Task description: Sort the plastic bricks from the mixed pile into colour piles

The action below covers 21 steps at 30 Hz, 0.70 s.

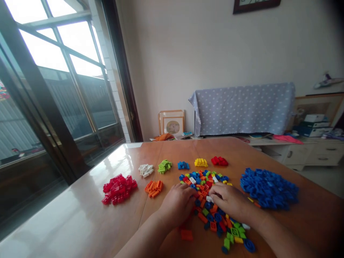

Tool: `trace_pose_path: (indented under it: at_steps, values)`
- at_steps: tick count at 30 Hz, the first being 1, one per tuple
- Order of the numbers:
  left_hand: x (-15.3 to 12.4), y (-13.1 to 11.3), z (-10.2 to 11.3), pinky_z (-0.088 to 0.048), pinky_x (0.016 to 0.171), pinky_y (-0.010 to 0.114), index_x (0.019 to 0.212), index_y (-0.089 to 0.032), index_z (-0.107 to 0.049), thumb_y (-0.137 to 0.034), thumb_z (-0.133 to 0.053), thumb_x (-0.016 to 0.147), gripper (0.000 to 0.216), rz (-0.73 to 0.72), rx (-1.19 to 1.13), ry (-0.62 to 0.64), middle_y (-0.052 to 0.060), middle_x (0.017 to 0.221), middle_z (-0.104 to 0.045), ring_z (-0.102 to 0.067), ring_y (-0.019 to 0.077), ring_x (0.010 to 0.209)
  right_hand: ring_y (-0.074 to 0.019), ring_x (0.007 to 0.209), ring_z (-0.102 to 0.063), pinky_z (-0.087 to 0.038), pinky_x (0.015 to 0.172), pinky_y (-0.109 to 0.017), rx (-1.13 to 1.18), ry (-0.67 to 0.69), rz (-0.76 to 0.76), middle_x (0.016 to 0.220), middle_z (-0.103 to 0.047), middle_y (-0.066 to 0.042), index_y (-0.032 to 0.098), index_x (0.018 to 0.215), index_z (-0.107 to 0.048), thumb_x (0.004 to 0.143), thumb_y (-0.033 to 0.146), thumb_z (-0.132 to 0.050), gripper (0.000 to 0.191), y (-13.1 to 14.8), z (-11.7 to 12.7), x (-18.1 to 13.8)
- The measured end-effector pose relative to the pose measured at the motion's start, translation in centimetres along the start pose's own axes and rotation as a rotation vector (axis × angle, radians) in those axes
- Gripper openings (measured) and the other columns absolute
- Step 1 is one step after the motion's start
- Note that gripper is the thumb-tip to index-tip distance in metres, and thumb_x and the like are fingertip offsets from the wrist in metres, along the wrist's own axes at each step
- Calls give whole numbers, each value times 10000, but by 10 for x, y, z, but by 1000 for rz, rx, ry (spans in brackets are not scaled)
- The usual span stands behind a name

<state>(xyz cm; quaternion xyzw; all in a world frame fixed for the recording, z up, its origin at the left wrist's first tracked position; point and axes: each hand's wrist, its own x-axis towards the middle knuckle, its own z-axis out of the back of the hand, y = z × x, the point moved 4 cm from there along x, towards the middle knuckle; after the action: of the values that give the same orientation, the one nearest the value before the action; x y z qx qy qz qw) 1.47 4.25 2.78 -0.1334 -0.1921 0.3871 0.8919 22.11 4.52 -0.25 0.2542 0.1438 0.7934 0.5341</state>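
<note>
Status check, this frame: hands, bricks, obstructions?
Left hand and right hand at mixed pile, grips unclear. Colours jumbled, pile partly hidden by hands. Nothing seen blocking; blue pile off right.

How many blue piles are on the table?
2: the small blue pile at the back, between the green pile and the yellow pile, and the big blue pile right of the mixed heap.

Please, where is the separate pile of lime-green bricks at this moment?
In the head view, the lime-green pile sits just left of centre on the far part of the table, between the white pile and the small blue pile.
</note>
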Motion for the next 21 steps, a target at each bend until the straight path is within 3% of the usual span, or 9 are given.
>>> trace_pose_path:
  at_steps: [4,8,15,21]
  values:
    - [2,-5,-6,-463,847,300,1086,-275,-702,-274,-497,960,241,-10,-23,10,48,1013,-685,-605,213,966,-160,680,-566,-360,605,-264,-34,-7,-44,736,-641,7,241,797,-653,851,358,-613,135,-2,3,-2]
    - [4,-10,-10,-463,847,311,1062,-264,-705,-288,-470,975,252,-19,-2,19,55,1018,-685,-610,215,965,-149,673,-562,-349,606,-258,-29,-22,-34,748,-642,6,226,761,-642,854,361,-623,165,-4,1,-3]
    - [6,-18,-10,-455,960,370,1326,-254,-571,-367,-593,918,424,-38,42,-53,85,1230,-650,-592,260,1120,-162,695,-554,-404,627,-258,253,-22,-7,731,-634,1,214,792,-663,907,432,-562,267,4,0,-3]
    - [5,-32,-15,-470,842,327,1117,-213,-637,-359,-563,930,248,-88,107,-44,84,1062,-690,-630,234,979,-172,723,-548,-432,634,-254,525,110,7,755,-637,1,199,859,-694,889,548,-573,371,7,-5,-5]
